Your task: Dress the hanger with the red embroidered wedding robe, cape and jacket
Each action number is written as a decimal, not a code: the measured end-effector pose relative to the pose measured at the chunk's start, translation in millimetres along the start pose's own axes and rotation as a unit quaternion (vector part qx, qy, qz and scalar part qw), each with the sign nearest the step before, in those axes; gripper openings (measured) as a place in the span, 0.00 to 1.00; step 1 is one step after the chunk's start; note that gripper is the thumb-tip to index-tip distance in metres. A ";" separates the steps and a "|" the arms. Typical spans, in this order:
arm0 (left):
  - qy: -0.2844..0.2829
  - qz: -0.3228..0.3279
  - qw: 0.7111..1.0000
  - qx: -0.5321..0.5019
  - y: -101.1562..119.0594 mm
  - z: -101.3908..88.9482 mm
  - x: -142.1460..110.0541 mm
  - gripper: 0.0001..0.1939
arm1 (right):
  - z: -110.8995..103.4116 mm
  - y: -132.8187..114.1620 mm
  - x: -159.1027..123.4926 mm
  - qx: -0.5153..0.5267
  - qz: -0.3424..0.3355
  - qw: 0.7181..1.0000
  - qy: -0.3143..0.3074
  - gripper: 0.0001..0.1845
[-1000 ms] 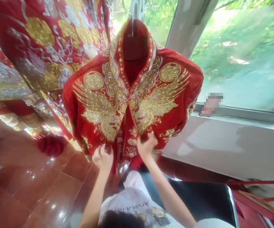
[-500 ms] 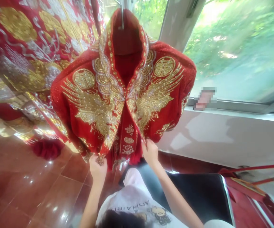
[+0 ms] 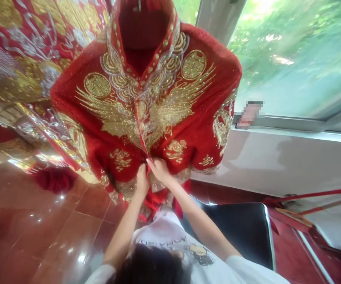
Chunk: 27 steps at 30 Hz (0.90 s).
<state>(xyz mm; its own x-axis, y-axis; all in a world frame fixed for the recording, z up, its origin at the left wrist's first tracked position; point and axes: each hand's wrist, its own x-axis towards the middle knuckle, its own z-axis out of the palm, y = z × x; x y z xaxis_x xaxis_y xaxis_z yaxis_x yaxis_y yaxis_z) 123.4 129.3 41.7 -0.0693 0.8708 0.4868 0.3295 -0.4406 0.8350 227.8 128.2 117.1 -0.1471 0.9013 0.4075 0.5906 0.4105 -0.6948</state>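
A red jacket (image 3: 170, 154) with gold phoenix-like embroidery and round gold emblems hangs in front of me, its stand-up collar at the top. My left hand (image 3: 142, 179) grips the front edge on the left side, fingers closed. Right beside it, my right hand (image 3: 159, 169) pinches the other front edge. The two edges meet along the middle of the chest. Below the hands some loose red cloth hangs, and the fingertips are partly hidden in the fabric.
Left of the jacket is a large red cloth (image 3: 40, 51) with gold and silver embroidery. A window (image 3: 277, 71) with a white sill is on the right. A black seat (image 3: 235, 232) stands below it, on red floor tiles (image 3: 58, 236).
Both hands have come together at the middle, drawing the jacket's two front edges from apart to meeting. The jacket looks nearer and sits higher in view.
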 end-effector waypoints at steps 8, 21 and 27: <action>0.013 -0.203 0.966 -0.159 -23.0 -31.9 -28.1 0.14 | 24.6 59.6 -65.4 0.161 0.060 0.982 0.082 0.14; 0.174 -0.494 0.789 -0.320 -53.6 -72.3 -69.6 0.12 | 6.7 131.2 -103.4 0.406 0.327 0.845 0.123 0.26; 0.123 -0.517 0.765 -0.363 -23.1 -50.1 -75.4 0.10 | 9.4 88.9 -106.4 0.498 0.316 0.805 0.064 0.26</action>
<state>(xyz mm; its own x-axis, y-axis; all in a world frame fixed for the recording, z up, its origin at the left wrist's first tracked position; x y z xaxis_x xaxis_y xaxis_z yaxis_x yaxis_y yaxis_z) 73.9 62.9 -1.5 -0.1440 0.8072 -0.5724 -0.6253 0.3741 0.6849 288.5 70.1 6.5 0.0536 0.9781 -0.2012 -0.4239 -0.1601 -0.8914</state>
